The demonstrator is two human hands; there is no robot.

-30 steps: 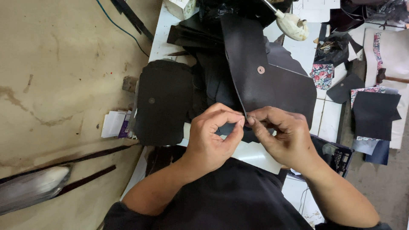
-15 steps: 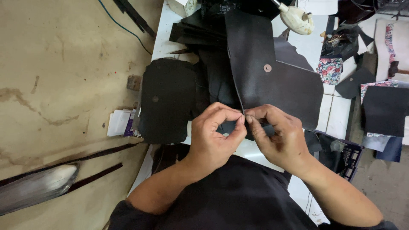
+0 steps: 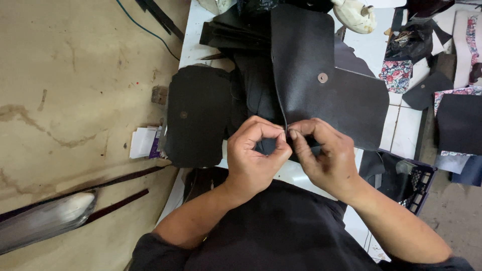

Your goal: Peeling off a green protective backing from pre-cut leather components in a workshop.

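Left hand: my left hand (image 3: 253, 158) curls into a ring, thumb and forefinger nipping the near edge of the dark leather piece (image 3: 321, 80)
Right hand: my right hand (image 3: 326, 158) pinches that same edge just beside it — fingertips nearly touching, I judge to keep the seam lined up
Leather piece: lies flat on the white table (image 3: 401, 135), round snap (image 3: 323, 78) facing up
Oval flap (image 3: 198, 115): left of it, untouched
Crate (image 3: 414, 180): dark plastic, right of my arm — contents too dim to tell
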